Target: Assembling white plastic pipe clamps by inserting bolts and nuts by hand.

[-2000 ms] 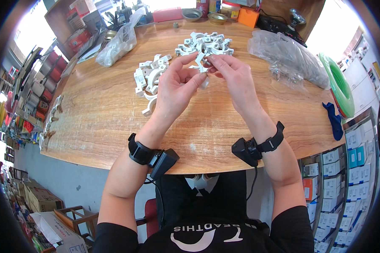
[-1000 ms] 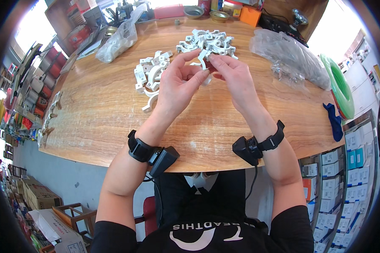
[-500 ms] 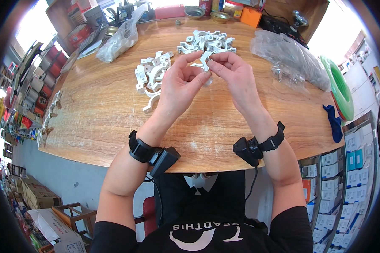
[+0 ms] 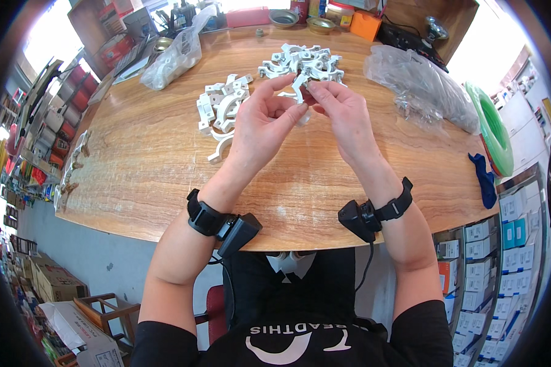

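My left hand (image 4: pixel 266 116) grips a white plastic pipe clamp (image 4: pixel 299 87) between thumb and fingers, held above the table. At the clamp's right side my right hand (image 4: pixel 341 110) is pinched, with thumb and forefinger together; a small dark piece seems to be between them, too small to name. Just left of my left hand lies a pile of loose white clamp halves (image 4: pixel 209 110), one curved half (image 4: pixel 221 148) nearest me. Beyond my hands is a heap of white pipe clamps (image 4: pixel 303 60), some with metal screws showing.
A clear plastic bag (image 4: pixel 176 58) lies at the far left of the wooden table (image 4: pixel 275 202). To the right are a large grey plastic bag (image 4: pixel 419 82), a green coil (image 4: pixel 493 131) and a dark blue cloth (image 4: pixel 485 180). Metal bowls (image 4: pixel 283 19) stand at the back.
My right hand's fingertips have shifted slightly right and away from the clamp's edge. My left hand keeps its hold in nearly the same place.
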